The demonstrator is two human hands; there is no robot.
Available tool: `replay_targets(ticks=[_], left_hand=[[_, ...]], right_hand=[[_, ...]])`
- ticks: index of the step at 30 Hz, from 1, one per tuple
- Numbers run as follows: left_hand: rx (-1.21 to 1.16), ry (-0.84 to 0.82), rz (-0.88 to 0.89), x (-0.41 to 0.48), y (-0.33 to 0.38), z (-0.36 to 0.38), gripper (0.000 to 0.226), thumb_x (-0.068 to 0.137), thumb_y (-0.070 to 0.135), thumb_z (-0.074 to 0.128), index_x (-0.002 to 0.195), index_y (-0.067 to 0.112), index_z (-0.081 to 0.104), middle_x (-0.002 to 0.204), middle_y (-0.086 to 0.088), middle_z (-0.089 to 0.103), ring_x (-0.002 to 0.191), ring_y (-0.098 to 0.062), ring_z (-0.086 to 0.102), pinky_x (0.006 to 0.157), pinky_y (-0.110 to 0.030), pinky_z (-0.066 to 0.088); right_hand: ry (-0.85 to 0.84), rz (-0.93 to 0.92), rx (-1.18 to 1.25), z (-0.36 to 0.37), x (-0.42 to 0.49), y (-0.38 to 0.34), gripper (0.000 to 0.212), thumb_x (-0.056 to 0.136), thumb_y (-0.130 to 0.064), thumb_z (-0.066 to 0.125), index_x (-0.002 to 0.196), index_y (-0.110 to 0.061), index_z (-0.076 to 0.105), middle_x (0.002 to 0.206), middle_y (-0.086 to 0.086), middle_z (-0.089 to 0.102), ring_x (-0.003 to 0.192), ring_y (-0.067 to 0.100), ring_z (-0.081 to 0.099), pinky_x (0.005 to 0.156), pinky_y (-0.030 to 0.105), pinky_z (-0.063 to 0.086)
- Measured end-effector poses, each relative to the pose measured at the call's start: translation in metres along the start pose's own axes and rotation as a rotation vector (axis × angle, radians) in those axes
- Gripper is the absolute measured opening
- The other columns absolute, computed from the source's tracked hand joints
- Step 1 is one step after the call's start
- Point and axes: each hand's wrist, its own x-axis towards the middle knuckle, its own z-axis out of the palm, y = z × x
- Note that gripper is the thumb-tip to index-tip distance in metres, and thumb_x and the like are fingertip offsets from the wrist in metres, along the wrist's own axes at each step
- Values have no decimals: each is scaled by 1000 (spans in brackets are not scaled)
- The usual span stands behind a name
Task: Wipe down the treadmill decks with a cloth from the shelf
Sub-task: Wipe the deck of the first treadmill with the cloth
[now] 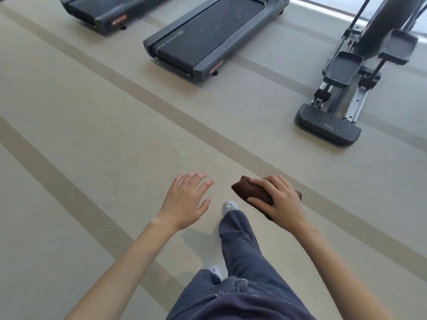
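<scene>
Right hand [280,200] hides much of brown cloth [248,191].

Left hand [187,199] and right hand [280,200] bare; forearms bare to frame edge. Loose blue-grey denim trousers [242,248], creased, with frayed ripped patch [234,285] on one leg. White shoes [230,206], small dark specks on toe.

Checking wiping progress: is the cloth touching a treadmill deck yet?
No, the right hand holds the cloth above the floor, well short of the nearer treadmill.
</scene>
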Motion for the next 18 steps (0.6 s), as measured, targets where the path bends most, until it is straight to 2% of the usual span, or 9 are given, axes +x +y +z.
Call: replay_targets(ticks=[5,11,15,18], left_hand=[[-1,6,-70,72,-46,-1,43,85,32,59,124,15,59,127,-9,59,118,-29,53,100,-45,40],[-8,15,-170,187,-109,-29,48,87,38,43,128,16,55,132,-8,54,124,-28,47,105,-44,32],[-24,85,-192,263,-132,-41,47,87,37,44,128,17,55,132,-7,54,124,-27,47,105,-44,33],[-51,71,-184,304,-147,-42,46,89,36,45,131,17,52,134,-7,52,126,-27,44,106,-44,32]], right_hand=[[-42,-10,24,11,94,39,41,85,-49,59,115,-21,63,93,-3,59,87,21,54,75,34,46],[-25,-67,58,2,240,71,40,85,-50,58,115,-23,62,94,-3,58,88,20,52,76,29,43],[24,-99,58,-7,324,94,39,85,-47,60,114,-21,63,95,-3,59,89,20,53,77,28,41],[2,-126,41,-8,369,106,41,85,-47,59,114,-19,64,95,0,60,88,23,53,76,30,43]])
